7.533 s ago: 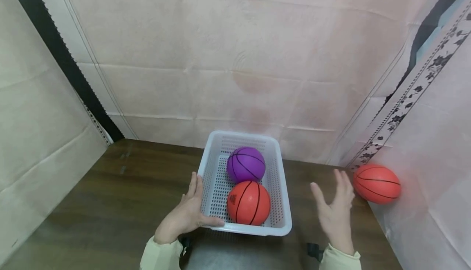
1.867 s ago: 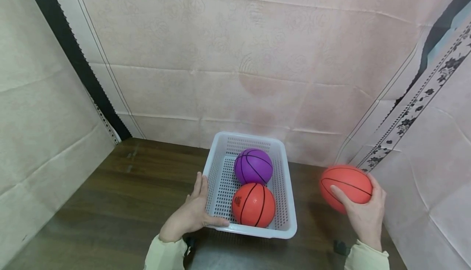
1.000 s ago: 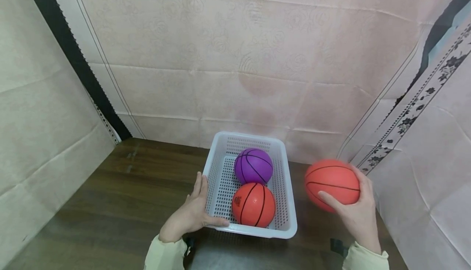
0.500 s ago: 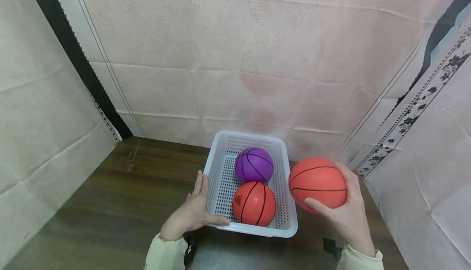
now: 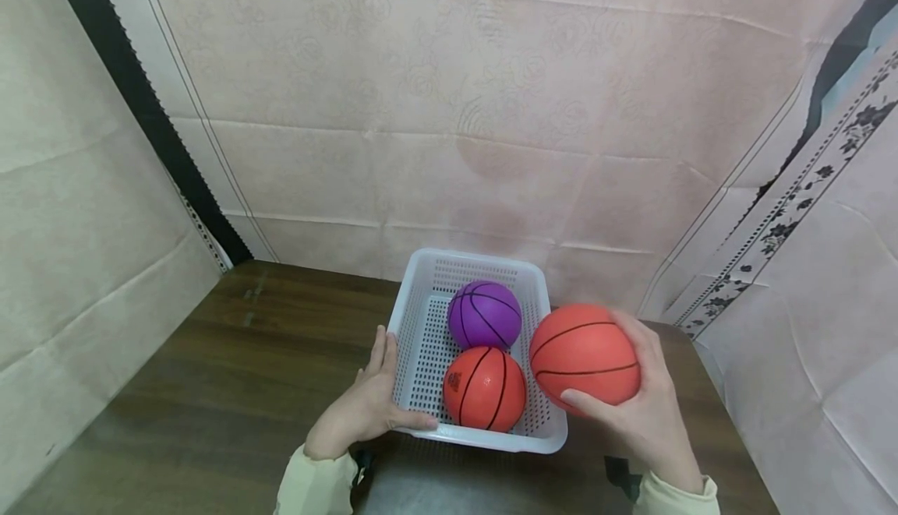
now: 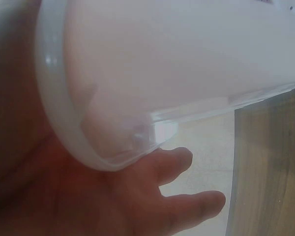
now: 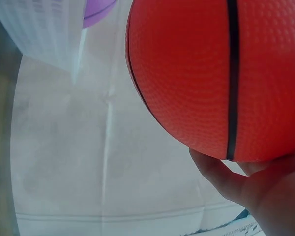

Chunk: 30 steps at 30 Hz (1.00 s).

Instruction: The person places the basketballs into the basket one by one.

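Note:
My right hand [image 5: 648, 406] grips a red toy basketball [image 5: 582, 355], raised at the basket's right side and overlapping its right rim in the head view. The right wrist view shows this red ball [image 7: 196, 78] large, with fingers [image 7: 221, 177] against its surface. A white perforated plastic basket [image 5: 484, 441] holds a purple toy basketball [image 5: 484, 314] at the back and an orange-red one [image 5: 484, 389] in front. My left hand [image 5: 361, 410] rests at the basket's front-left corner, thumb along the front rim and straight fingers against the left side.
The basket stands on a dark wooden table [image 5: 210, 390]. Behind it rises a pale creased sheet [image 5: 449, 110], with more sheeting [image 5: 828, 328] on the right and left. A purple ball's edge [image 7: 98, 10] shows in the right wrist view.
My right hand has grasped the red basketball from the table's right side, lifted it and carried it left to the basket. The left hand and both balls in the basket have stayed put.

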Tool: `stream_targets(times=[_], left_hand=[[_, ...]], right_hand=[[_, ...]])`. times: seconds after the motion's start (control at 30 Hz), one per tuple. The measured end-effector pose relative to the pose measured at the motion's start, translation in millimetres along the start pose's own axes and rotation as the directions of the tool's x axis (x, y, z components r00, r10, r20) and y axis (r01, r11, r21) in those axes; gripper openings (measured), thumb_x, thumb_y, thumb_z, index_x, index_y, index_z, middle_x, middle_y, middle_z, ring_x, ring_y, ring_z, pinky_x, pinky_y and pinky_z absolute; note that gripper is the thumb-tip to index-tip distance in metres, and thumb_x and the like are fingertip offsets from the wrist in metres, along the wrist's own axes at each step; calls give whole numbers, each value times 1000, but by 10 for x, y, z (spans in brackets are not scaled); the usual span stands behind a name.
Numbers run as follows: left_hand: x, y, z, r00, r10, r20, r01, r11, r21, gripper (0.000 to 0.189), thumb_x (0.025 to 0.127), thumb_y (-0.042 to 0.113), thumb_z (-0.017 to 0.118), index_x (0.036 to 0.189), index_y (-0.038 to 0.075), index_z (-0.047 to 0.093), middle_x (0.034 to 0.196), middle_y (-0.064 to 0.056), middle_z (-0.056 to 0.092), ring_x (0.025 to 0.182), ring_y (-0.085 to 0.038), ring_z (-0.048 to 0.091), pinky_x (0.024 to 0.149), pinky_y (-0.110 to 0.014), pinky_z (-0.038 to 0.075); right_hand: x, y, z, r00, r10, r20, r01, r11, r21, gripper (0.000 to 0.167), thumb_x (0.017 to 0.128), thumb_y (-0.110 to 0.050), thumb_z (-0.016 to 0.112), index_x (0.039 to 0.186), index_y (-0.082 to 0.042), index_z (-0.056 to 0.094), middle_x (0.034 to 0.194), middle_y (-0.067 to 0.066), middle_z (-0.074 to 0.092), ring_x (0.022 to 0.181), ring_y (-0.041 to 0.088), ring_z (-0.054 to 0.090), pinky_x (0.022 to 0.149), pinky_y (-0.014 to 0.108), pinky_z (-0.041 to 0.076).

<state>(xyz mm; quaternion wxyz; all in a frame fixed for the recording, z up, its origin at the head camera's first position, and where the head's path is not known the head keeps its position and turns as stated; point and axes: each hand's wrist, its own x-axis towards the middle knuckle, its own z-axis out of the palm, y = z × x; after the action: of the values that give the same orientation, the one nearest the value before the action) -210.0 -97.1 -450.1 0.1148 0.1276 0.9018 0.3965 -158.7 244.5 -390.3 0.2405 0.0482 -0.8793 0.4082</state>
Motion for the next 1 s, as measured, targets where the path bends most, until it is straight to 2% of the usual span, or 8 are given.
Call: stream_targets(times=[0.17, 0.3, 0.37, 0.5, 0.7, 0.8, 1.0], left_hand=[[4, -14, 5, 1000, -13, -2, 13, 1000, 2, 143, 61, 52, 88, 153, 3, -9, 158, -10, -26, 143, -46, 3, 107, -69, 12], [8, -18, 5, 1000, -11, -5, 11, 1000, 5, 143, 61, 51, 89, 153, 2, -9, 158, -11, -25, 143, -47, 4, 107, -69, 12], [8, -19, 4, 1000, -11, -5, 11, 1000, 6, 143, 61, 52, 89, 153, 2, -9, 158, -11, -25, 143, -48, 4, 106, -69, 13], [11, -16, 2, 1000, -11, -4, 11, 1000, 1, 143, 61, 52, 89, 154, 4, -9, 158, -10, -25, 142, -50, 5, 105, -70, 15], [-1, -16, -5, 1000, -13, -5, 13, 1000, -16, 143, 61, 51, 89, 154, 6, -9, 159, -9, -25, 142, -51, 6, 104, -71, 18], [-7, -21, -5, 1000, -14, -5, 14, 1000, -9, 143, 61, 52, 88, 154, 5, -8, 159, -9, -25, 141, -52, 7, 104, -71, 19], [-5, -4, -4, 1000, -22, -1, 22, 1000, -10, 144, 59, 55, 88, 154, 5, -7, 159, -9, -23, 140, -54, 10, 103, -69, 24]], right_hand=[[-29, -288, 18, 997, -53, 51, 53, 999, -2, 108, 55, -16, 97, 147, -24, 41, 143, -3, 40, 115, 8, 44, 80, 33, 52], [-49, -413, 40, 991, -82, 107, 81, 997, 20, 105, 55, -15, 96, 145, -17, 42, 142, 1, 40, 114, 12, 48, 80, 36, 53], [-55, -426, 63, 987, -83, 137, 79, 996, 34, 105, 56, -17, 96, 145, -18, 42, 143, 2, 39, 114, 18, 50, 79, 38, 53], [-63, -393, 141, 981, -87, 176, 79, 995, 53, 106, 56, -24, 97, 146, -23, 40, 145, 2, 36, 115, 24, 50, 79, 43, 53], [-55, -179, 321, 980, -69, 188, 59, 996, 61, 107, 58, -41, 94, 147, -35, 35, 148, -6, 30, 118, 25, 48, 80, 47, 53], [-50, -101, 414, 981, -72, 182, 64, 997, 51, 107, 60, -45, 91, 148, -35, 32, 148, -5, 28, 119, 25, 46, 80, 49, 53], [-44, -55, 538, 984, -114, 136, 119, 993, -25, 98, 74, -38, 85, 152, -27, 26, 150, 7, 25, 127, 29, 34, 84, 58, 50]])
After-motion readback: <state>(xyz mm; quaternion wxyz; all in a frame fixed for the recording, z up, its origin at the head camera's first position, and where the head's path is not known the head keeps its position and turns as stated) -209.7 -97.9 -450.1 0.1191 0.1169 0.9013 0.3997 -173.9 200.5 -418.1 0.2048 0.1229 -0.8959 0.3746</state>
